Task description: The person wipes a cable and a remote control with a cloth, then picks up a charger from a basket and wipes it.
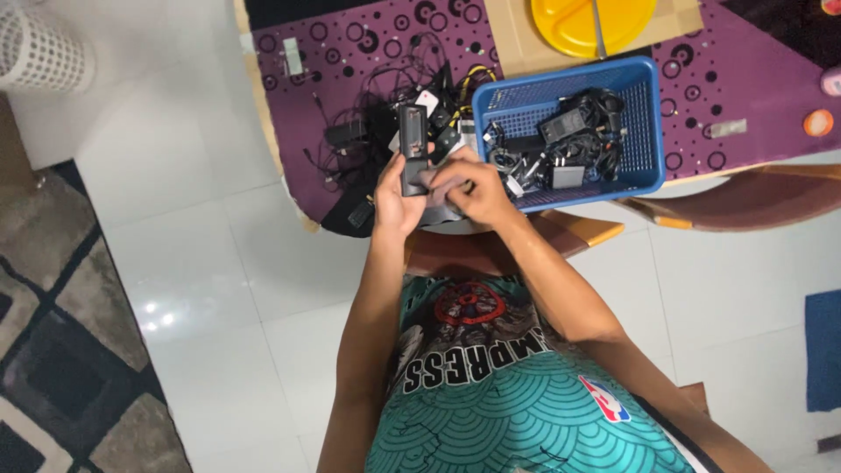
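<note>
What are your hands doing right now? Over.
Left hand holds a dark device upright. Right hand presses a grey cloth against it. Blue basket of cables beside, not blocking.

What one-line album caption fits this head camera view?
Left hand holds a dark slim device while the right hand presses a grey cloth on it, beside a blue basket.

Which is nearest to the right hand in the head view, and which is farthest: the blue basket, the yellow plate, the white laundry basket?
From the right hand:
1. Blue basket, just beside it on the table, full of chargers and cables.
2. Yellow plate, beyond the basket at the top edge.
3. White laundry basket, far off on the floor, top left corner.
</note>
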